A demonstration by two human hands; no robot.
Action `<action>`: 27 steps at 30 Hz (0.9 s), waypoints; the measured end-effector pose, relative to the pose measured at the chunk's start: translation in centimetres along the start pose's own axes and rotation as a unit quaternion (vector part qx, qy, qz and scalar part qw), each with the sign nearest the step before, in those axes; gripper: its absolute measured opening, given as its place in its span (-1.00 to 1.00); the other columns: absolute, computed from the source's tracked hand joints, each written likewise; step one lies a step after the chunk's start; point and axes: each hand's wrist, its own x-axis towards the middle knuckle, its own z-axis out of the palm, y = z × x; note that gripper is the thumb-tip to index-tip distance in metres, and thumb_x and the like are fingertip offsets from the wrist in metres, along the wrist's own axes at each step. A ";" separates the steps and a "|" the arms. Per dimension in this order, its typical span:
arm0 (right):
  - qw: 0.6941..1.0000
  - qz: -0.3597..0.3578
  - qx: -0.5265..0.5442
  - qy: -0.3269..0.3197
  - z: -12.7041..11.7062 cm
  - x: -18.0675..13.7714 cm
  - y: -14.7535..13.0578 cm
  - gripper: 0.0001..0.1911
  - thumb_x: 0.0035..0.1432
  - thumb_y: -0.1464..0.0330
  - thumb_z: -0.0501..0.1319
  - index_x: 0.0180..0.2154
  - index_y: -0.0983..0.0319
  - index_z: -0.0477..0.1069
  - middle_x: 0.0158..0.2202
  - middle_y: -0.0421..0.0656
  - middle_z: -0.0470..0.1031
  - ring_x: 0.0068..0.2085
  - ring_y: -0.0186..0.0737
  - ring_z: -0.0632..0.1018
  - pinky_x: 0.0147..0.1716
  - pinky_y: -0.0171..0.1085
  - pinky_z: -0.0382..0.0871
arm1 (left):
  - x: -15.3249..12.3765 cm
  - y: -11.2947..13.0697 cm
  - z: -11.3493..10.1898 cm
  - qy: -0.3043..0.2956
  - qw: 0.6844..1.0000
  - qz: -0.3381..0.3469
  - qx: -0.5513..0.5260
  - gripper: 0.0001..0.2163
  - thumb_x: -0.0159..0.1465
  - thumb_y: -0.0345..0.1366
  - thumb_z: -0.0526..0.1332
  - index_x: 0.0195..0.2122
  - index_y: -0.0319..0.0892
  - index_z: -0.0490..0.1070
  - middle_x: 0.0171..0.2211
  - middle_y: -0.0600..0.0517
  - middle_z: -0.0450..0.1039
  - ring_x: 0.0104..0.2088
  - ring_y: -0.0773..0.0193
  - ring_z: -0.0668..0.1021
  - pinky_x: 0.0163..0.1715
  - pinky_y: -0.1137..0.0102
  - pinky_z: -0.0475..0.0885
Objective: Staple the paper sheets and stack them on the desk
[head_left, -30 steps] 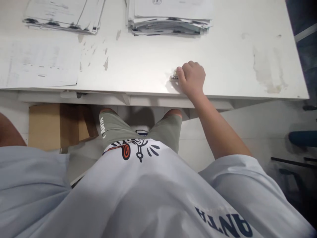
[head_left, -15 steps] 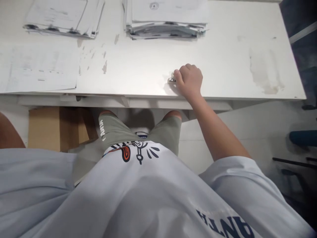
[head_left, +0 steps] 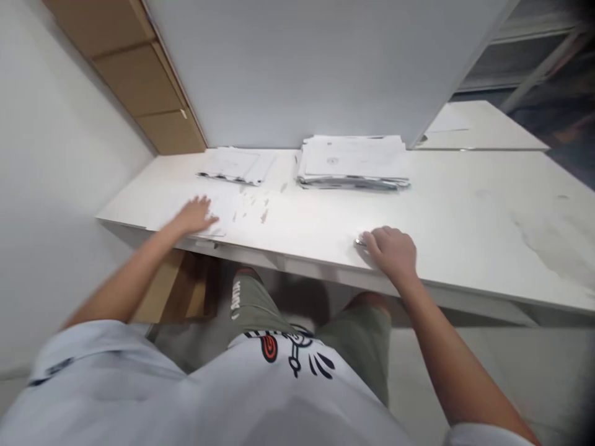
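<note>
While the right hand (head_left: 393,251) grips a small metal object (head_left: 360,242) right of centre, the left hand (head_left: 195,217), fingers splayed, covers 1 loose sheet (head_left: 175,205) mid-left; contact unclear, blurred. Looks like sheet-reaching step; any lift calls for an edge pinch.

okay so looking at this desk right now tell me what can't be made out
In the head view:
Small metal object: mostly covered by the right hand.
Loose sheet: print lost to blur, partly covered by the left hand.
Thick paper stack: print too small and blurred to read.
Cardboard box: partly hidden by the desk.
Dark background at far right: blurred, cut off by the picture's edge.
</note>
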 end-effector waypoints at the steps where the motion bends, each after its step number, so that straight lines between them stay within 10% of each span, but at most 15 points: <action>1: 1.000 -0.001 0.004 0.005 0.3 -0.1 0.0 -0.54 0.36 0.18 -0.08 -0.46 0.24 0.39 -0.44 -0.04 0.44 -0.36 -0.13 0.39 -0.36 -0.20 0.02 | -0.2 -0.9 0.0 -0.001 1.000 -0.018 0.013 -0.41 0.34 -0.04 0.18 0.23 -0.42 0.26 0.25 -0.32 0.26 0.24 -0.13 0.36 0.20 0.01 0.28; 6: 1.000 -0.019 0.017 0.014 1.4 -0.2 0.3 -0.55 0.35 0.19 -0.06 -0.46 0.24 0.40 -0.45 -0.07 0.44 -0.38 -0.15 0.40 -0.38 -0.22 0.03 | -2.5 -2.6 4.0 0.038 0.997 -0.069 -0.010 -0.41 0.39 -0.09 0.03 0.32 -0.42 0.17 0.36 -0.28 0.08 0.38 -0.06 0.14 0.33 0.11 0.08; 11: 1.000 -0.014 0.014 0.019 1.1 -0.5 0.1 -0.58 0.34 0.20 -0.03 -0.45 0.25 0.42 -0.45 -0.04 0.46 -0.38 -0.13 0.40 -0.39 -0.21 0.05 | -3.0 -1.3 4.0 0.102 0.991 -0.065 -0.059 -0.57 0.36 -0.29 -0.01 0.16 -0.30 0.41 0.13 -0.18 0.46 0.15 0.01 0.48 0.17 0.20 0.31; 19: 0.977 0.057 0.155 0.136 -0.3 -1.1 -1.2 -0.66 0.25 0.17 0.03 -0.33 0.20 0.48 -0.27 0.04 0.54 -0.20 0.02 0.48 -0.12 -0.02 0.24 | -6.8 8.1 3.3 0.175 0.947 0.011 -0.270 -0.72 0.25 -0.35 0.17 -0.05 -0.16 0.56 0.00 -0.10 0.57 0.08 0.00 0.53 0.19 0.18 0.30; 23: 0.856 0.205 0.407 0.244 -2.4 -3.0 -7.2 -0.65 0.29 0.09 0.01 -0.20 0.15 0.45 -0.17 -0.05 0.51 -0.06 -0.02 0.51 0.02 0.03 0.32 | -9.1 14.3 3.0 0.191 0.761 -0.081 -0.614 -0.74 0.24 -0.09 0.28 -0.22 -0.18 0.57 -0.22 -0.07 0.62 -0.06 0.04 0.60 0.04 0.22 0.45; 27: 0.666 0.278 0.691 0.036 -3.4 -4.4 -14.4 -0.50 0.10 -0.01 0.27 0.00 0.09 0.36 -0.11 -0.13 0.52 -0.12 -0.14 0.56 -0.09 -0.12 0.45 | -10.2 18.5 1.4 0.123 0.489 -0.106 -0.857 -0.59 0.10 -0.05 0.43 -0.13 -0.22 0.53 -0.07 -0.14 0.59 0.07 0.06 0.55 0.15 0.24 0.41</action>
